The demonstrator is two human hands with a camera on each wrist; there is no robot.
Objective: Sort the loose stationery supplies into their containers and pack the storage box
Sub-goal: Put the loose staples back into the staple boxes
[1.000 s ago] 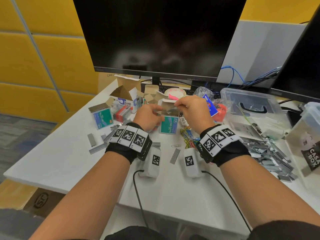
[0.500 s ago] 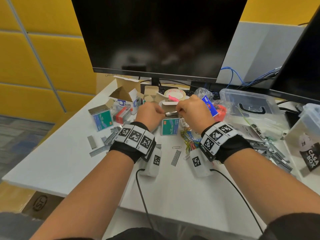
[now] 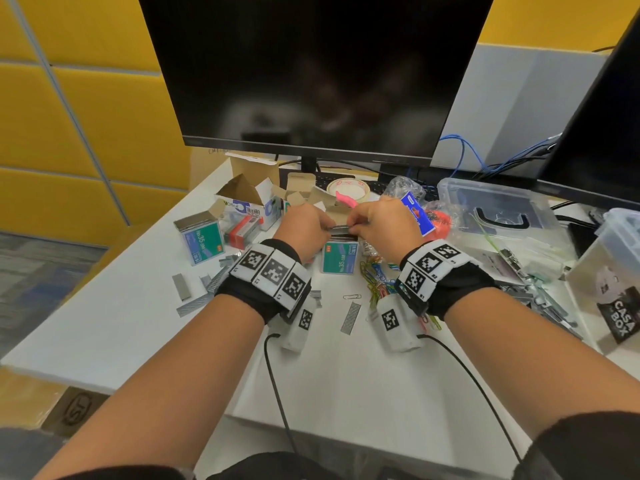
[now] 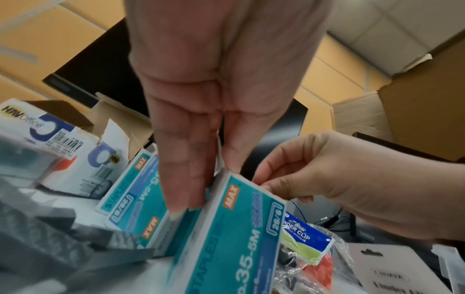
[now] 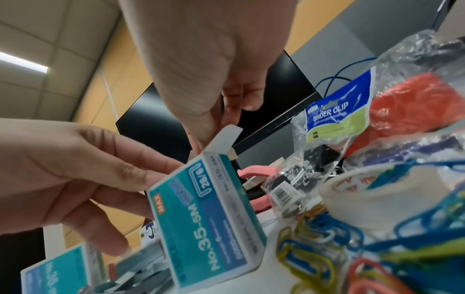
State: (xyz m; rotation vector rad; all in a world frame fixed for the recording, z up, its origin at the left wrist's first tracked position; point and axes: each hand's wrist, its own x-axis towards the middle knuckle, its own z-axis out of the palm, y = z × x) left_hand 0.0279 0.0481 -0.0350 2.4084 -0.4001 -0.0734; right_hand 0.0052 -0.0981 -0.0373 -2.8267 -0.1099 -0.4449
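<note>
Nearest me on the white table (image 3: 104,327) lie loose staple strips (image 3: 350,317) and a tangle of coloured paper clips (image 3: 375,278). Just beyond them the teal staple box (image 3: 339,258) stands upright with its top flap open. A staple strip (image 3: 341,231) hangs right over that opening, pinched at one end by my left hand (image 3: 306,227) and at the other by my right hand (image 3: 382,225); both have fingertips pressed together on the metal, the other fingers loosely curled. I judge the strip light and stiff but brittle along its glued seams, and slick, so it is best held by the ends and kept level while it goes in. The small card box will tip easily. Further back sit a tape roll (image 3: 348,189), a binder-clip bag (image 3: 414,211) and the clear storage box (image 3: 498,216).
</note>
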